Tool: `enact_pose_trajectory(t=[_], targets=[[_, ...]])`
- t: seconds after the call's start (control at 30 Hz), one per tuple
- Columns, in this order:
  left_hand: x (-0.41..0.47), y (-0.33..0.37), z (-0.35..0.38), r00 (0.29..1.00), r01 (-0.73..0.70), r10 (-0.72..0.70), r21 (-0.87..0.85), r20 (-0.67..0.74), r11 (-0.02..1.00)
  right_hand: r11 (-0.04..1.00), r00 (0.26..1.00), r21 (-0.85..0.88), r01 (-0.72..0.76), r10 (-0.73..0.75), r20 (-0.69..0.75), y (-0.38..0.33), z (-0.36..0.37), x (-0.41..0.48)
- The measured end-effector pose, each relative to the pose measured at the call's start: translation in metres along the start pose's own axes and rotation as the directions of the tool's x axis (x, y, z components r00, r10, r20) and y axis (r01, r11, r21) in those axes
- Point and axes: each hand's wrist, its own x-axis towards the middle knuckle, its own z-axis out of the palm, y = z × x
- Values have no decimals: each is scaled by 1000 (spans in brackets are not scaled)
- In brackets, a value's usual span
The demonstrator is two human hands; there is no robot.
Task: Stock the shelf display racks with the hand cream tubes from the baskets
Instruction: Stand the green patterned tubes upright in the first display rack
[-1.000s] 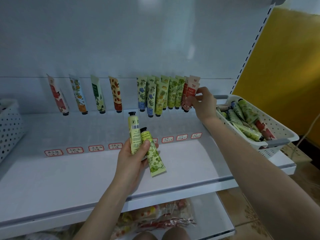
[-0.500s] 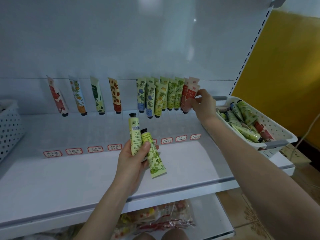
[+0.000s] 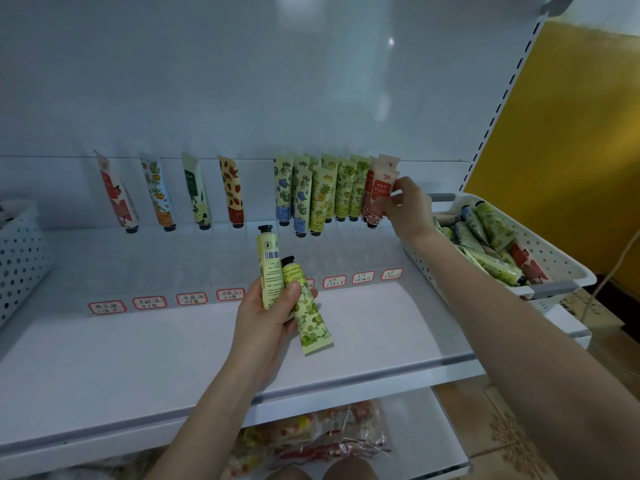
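While left hand (image 3: 266, 317) at lower centre grips 2 tubes (yellow tube (image 3: 269, 271) upright, green tube (image 3: 311, 317) slanting down out of the palm), right hand (image 3: 408, 209) further back pinches a pink tube (image 3: 379, 194), cap down, at the right end of the rack (image 3: 194, 258); can't tell if it's seated. Basket (image 3: 568, 268) at right edge holds more. Risks: pink tube misses its slot and tips neighbours; green tube slips from that crowded grip onto the shelf (image 3: 138, 358).

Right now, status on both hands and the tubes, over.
Left hand grips two green tubes. Right hand pinches pink tube at rack right end. Nothing between hands and rack.
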Motion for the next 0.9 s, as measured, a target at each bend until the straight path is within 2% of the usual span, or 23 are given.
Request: enact_pose_trajectory(t=[0.33,0.9], targets=[[0,-3,-3,1000,-12,12,49,-9,999,994,990,100,44,-30,-138,-5,-15,8],[2,-5,-4,1000,-13,13,28,-9,1000,1000,999,10,7,-6,-32,2,3,3]])
